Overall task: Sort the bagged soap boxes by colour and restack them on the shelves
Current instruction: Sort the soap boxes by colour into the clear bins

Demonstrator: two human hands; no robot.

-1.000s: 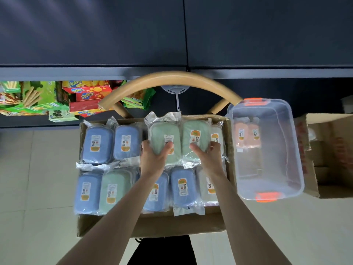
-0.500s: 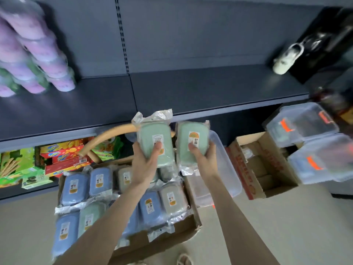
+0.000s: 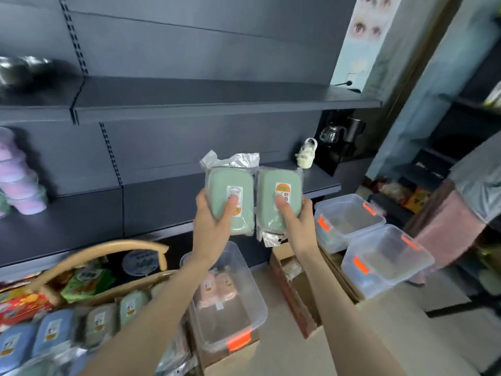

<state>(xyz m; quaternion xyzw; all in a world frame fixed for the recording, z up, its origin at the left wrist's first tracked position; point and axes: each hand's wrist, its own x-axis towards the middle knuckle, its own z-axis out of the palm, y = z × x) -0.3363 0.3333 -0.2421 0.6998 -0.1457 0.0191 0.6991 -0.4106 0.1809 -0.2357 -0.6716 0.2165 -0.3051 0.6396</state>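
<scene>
I hold two bagged green soap boxes side by side in front of the dark middle shelf [image 3: 162, 202]. My left hand [image 3: 214, 226] grips the left green box [image 3: 233, 183], thumb on its label. My right hand [image 3: 294, 223] grips the right green box [image 3: 273, 191] the same way. Below at the left, a cardboard carton [image 3: 130, 290] holds several bagged blue, green and grey soap boxes [image 3: 54, 332]. A clear tub [image 3: 244, 308] beside it holds pink soap boxes [image 3: 217, 289].
Stacked purple tubs [image 3: 19, 180] stand at the shelf's left end, a small cream kettle [image 3: 306, 154] and a coffee maker [image 3: 339, 139] at its right. Two clear tubs with orange clips [image 3: 379, 248] sit on cartons at the right. A person in pink [image 3: 455, 226] stands far right.
Both hands lifted the two green boxes out of the carton and raised them to shelf height. My view swung up and to the right.
</scene>
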